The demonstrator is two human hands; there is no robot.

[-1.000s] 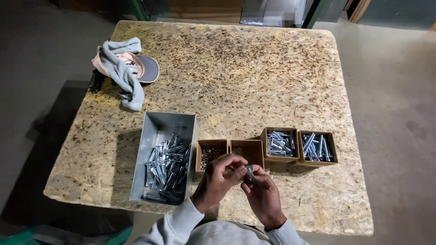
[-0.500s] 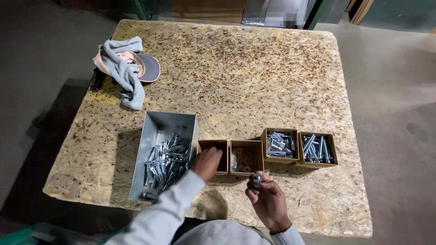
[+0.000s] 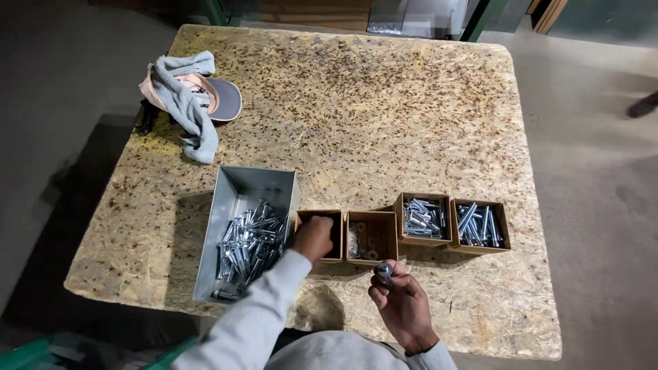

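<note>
Left hand point(image 3: 314, 236): reached into the first small cardboard box point(image 3: 320, 236), fingers curled down inside; can't tell if it gripped anything, contents hidden by your hand.
Right hand point(image 3: 399, 307): sat near the desk's front edge, fingers closed round a small metal bolt point(image 3: 384, 272), its head poking up above your fingertips.
Metal bolt: held upright-ish, just in front of the second cardboard box point(image 3: 372, 236), not touching it.
Second cardboard box: held a few pale washers/rings point(image 3: 362, 247) on the bottom.
Third box point(image 3: 423, 219) & fourth box point(image 3: 481, 225): stood to the right in the same row, both w/ silver bolts, the fourth w/ longer ones.
Grey metal bin point(image 3: 248, 231): just left of the first box, touching or nearly so; pile of silver hardware in its near half.
Desk point(image 3: 384, 109): chipboard top, speckled.
Far left corner: cap point(image 3: 223, 98) w/ a grey cloth point(image 3: 179, 103) draped over it, well apart from your hands.
</note>
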